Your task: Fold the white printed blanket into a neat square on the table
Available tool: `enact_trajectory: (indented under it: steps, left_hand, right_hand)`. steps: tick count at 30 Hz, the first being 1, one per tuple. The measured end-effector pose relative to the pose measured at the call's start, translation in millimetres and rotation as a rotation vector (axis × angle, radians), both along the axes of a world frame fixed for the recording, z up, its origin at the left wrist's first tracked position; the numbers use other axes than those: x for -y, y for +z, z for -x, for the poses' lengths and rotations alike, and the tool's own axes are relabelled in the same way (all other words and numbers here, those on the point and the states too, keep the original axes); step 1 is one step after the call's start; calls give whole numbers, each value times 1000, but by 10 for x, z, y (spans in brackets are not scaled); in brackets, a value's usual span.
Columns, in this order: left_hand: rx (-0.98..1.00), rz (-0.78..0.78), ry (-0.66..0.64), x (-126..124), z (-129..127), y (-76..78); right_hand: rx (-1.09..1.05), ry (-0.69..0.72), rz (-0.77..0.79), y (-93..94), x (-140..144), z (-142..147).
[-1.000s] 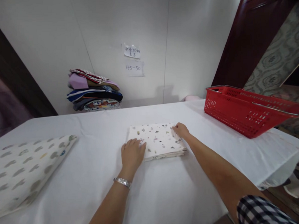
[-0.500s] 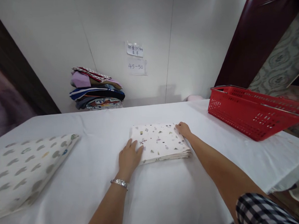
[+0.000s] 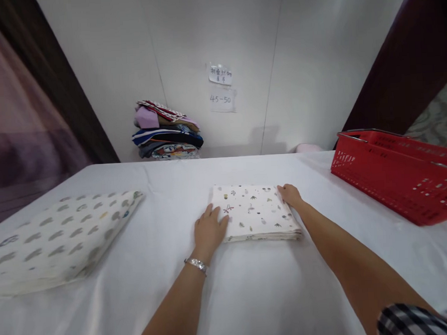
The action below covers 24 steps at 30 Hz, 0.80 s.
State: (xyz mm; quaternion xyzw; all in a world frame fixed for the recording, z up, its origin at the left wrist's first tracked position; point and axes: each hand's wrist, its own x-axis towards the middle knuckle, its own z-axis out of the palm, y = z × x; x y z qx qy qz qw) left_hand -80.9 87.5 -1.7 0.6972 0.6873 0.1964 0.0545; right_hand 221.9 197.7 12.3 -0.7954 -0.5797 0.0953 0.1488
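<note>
A white cloth with small printed plants and figures lies folded into a thick, flat rectangle on the white-covered table. My left hand, with a silver bracelet at the wrist, rests with spread fingers on the left edge of this cloth. At the far right corner, my right hand has its fingers curled and closed on the cloth's edge. Some fingertips there are hidden. To the left lies another folded cloth, white with grey cloud-like shapes, apart from both hands.
A red plastic basket stands on the table at the right. Against the wall at the back is a stack of folded fabrics. Two paper notes are stuck on the wall. A pinkish curtain hangs at the left.
The camera has turned left, so everything sits further right in view. Both hands keep their places on the folded cloth, whose right side looks slightly straighter.
</note>
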Motion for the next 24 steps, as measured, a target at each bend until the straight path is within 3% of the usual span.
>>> enact_trajectory:
  steps: [8, 15, 21, 24]
  left_hand:
    - [103, -25, 6, 2, -7, -27]
    - [230, 35, 119, -14, 62, 67]
    - [232, 220, 177, -50, 114, 127]
    - [255, 180, 156, -117, 237, 217]
  right_hand:
    - [-2, 53, 12, -54, 368, -50]
    - [-129, 72, 44, -163, 898, -107]
    - [-411, 36, 92, -128, 1228, -52]
    - [-520, 30, 79, -115, 1353, 131]
